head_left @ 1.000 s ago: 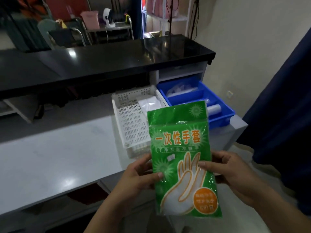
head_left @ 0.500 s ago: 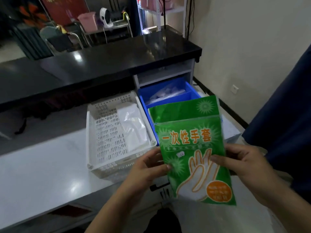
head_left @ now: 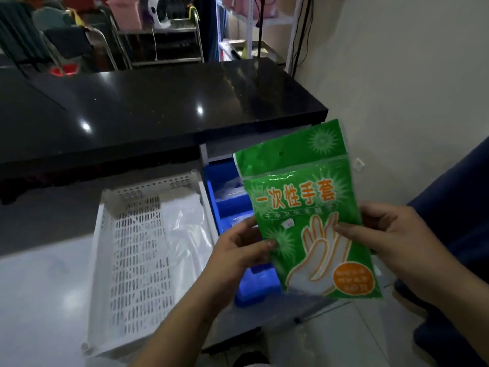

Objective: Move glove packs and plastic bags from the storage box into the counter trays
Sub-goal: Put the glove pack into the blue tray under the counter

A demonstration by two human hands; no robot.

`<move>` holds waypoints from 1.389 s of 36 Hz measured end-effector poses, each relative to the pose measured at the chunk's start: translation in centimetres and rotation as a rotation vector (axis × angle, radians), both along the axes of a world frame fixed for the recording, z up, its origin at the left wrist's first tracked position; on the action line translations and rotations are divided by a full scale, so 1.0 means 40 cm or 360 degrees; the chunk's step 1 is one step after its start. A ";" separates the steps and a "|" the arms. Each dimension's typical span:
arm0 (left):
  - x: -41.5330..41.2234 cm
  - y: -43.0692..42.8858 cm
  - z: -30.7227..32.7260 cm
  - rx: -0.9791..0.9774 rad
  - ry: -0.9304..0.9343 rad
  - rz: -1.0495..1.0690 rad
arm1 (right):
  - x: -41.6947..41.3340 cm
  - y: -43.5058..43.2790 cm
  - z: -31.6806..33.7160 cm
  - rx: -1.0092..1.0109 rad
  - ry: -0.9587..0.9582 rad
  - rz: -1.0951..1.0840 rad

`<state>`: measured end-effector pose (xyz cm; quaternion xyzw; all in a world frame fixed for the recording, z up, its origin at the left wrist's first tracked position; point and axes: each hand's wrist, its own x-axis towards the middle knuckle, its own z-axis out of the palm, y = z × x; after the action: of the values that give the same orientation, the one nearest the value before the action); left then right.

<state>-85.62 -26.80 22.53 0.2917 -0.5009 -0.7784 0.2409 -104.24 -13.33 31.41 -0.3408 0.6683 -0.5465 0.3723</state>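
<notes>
Green printed plastic glove pack [head_left: 304, 207], held upright in the air over the blue plastic tray [head_left: 258, 284] and hiding that tray's right part. The left hand [head_left: 238, 255] pinches the pack's left edge between thumb and fingers; the right hand [head_left: 391, 242] grips the right edge likewise. Just beside the blue tray, the white perforated plastic tray [head_left: 137, 260] on the white counter [head_left: 39, 287] already holds clear plastic bags [head_left: 185, 229]. The blue tray's clear contents are hard to identify. This pack is not yet placed. The storage box is out of view, so what remains cannot be judged.
</notes>
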 end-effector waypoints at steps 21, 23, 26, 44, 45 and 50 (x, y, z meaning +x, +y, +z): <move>-0.036 -0.269 -0.114 -0.0410 -0.1339 0.0520 | -0.243 -0.543 -0.026 0.0136 0.2154 0.0726; -0.045 -0.264 -0.106 -0.0388 -0.1346 0.0557 | -0.246 -0.576 -0.049 0.0094 0.2270 0.0818; -0.056 -0.263 -0.105 -0.0362 -0.1381 0.0591 | -0.254 -0.628 -0.100 0.0015 0.2487 0.0951; -0.082 -0.247 -0.122 -0.0173 -0.1378 0.0816 | -0.261 -0.786 -0.211 0.0390 0.2028 0.1465; -0.082 -0.248 -0.123 -0.0181 -0.1381 0.0811 | -0.259 -0.787 -0.219 0.0410 0.2064 0.1422; -0.072 -0.251 -0.129 -0.0205 -0.1331 0.0773 | -0.216 -0.749 -0.264 0.0436 0.2379 0.1088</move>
<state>-88.49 -36.85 17.38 0.6725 -0.5194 -0.4832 0.2111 -112.88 -43.30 20.84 -0.7496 0.6596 0.0533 0.0141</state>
